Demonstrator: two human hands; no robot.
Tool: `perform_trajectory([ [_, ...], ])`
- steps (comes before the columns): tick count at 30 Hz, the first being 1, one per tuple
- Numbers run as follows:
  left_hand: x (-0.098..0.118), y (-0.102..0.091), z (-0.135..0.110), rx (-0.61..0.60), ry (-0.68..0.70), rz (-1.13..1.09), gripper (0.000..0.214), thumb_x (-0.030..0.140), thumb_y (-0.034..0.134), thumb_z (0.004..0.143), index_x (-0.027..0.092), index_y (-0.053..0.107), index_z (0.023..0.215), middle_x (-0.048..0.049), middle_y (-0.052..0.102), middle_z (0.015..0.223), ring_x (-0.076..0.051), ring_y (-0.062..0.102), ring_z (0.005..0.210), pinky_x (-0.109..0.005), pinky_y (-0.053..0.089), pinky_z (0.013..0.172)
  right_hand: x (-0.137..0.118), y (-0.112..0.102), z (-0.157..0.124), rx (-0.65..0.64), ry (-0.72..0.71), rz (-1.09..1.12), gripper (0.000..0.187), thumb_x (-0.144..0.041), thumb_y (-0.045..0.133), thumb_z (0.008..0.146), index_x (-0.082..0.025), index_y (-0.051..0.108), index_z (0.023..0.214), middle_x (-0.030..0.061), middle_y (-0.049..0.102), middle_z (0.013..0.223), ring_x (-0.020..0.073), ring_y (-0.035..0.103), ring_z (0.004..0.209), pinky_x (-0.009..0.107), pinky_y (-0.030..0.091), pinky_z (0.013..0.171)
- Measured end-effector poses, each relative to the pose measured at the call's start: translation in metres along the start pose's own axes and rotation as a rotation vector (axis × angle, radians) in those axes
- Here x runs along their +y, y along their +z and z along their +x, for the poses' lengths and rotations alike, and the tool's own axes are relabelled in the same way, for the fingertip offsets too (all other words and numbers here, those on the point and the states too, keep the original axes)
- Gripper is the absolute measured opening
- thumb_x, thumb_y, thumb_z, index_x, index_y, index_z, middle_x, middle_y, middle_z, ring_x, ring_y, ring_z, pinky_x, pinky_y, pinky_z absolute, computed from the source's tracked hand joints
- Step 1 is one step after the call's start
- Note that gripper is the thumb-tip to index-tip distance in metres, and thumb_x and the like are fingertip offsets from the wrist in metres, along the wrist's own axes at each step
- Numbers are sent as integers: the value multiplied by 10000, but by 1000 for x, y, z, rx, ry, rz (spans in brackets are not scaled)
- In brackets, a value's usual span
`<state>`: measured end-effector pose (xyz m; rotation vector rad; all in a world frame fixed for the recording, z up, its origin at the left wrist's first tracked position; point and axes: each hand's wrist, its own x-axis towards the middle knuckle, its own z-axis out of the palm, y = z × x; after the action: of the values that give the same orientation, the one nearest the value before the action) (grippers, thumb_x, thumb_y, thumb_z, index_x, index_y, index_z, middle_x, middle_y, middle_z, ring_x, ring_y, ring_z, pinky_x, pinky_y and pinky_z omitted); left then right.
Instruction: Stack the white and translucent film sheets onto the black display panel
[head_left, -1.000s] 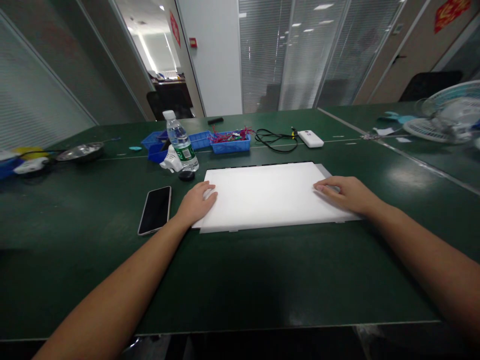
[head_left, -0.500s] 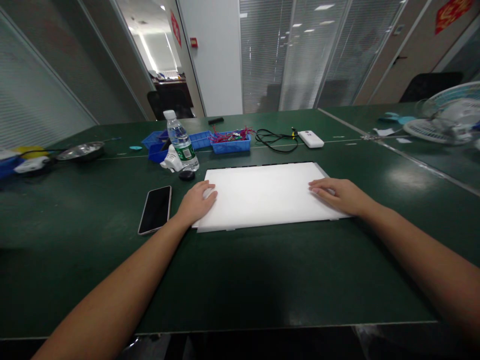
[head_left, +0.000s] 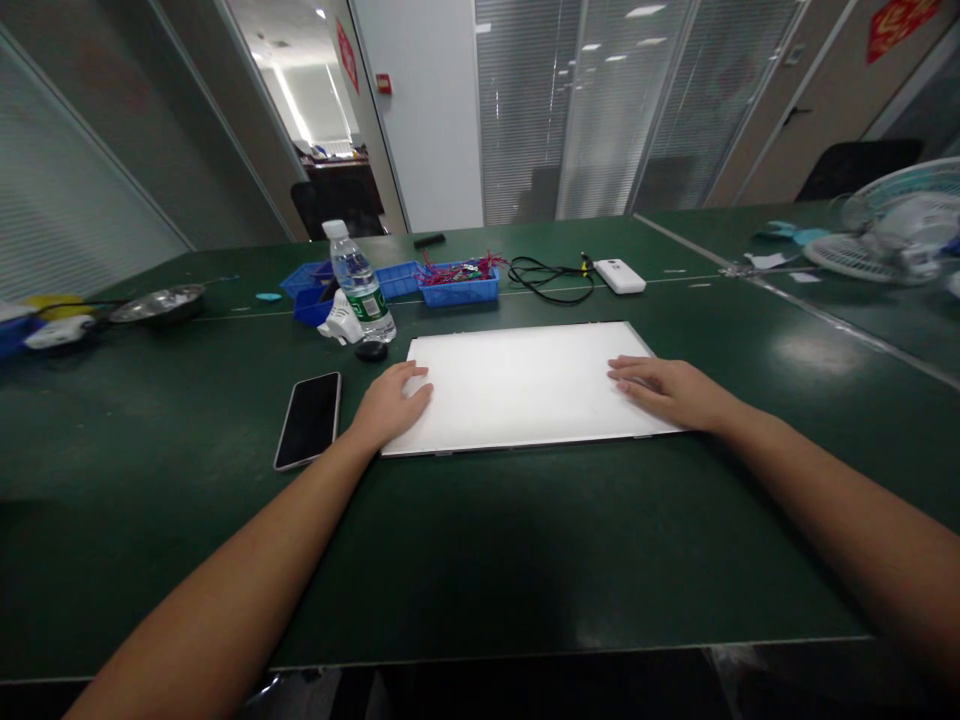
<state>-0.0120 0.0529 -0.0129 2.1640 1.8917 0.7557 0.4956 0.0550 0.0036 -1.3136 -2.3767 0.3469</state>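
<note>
Across the green table (head_left: 570, 560), both forearms (head_left: 259, 540) reach forward to a white panel (head_left: 517, 385) lying flat between the hands, the left hand (head_left: 391, 405) resting on its left end with thumb spread from the fingers, the right hand (head_left: 666, 390) laid over its right end, fingers extended and slightly bent. Both hands are open, touching the panel. Beyond the left hand, a clear bottle (head_left: 349, 262) carries a green label (head_left: 367, 304), its print too small to read.

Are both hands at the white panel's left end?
No, the left hand touches the white panel at its left end, the right hand at its right.
</note>
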Motion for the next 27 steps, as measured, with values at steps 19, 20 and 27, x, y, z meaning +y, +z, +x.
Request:
perform_trajectory([
  [19, 1, 0, -1, 2, 7, 7, 502, 463, 604, 961, 196, 790, 1343, -136, 667, 1602, -342, 647, 1469, -504, 450, 1312, -4, 4, 2, -9, -45, -31, 464, -551, 559, 1077, -294, 830, 1354, 79, 727, 1511, 348, 630, 1480, 633, 479, 1274],
  [20, 1, 0, -1, 0, 7, 10, 502, 460, 603, 962, 193, 790, 1344, -138, 667, 1603, -342, 646, 1471, -504, 450, 1312, -5, 4, 2, -9, -48, -35, 465, -547, 560, 1077, -291, 830, 1358, 82, 728, 1510, 350, 630, 1479, 631, 479, 1275],
  [27, 5, -2, -1, -20, 0, 49, 526, 444, 588, 976, 160, 781, 1376, -153, 652, 1618, -341, 644, 1475, -494, 449, 1309, -5, 6, 3, -16, -81, -115, 536, -559, 489, 1111, -231, 814, 1383, 113, 712, 1530, 350, 621, 1490, 620, 503, 1252],
])
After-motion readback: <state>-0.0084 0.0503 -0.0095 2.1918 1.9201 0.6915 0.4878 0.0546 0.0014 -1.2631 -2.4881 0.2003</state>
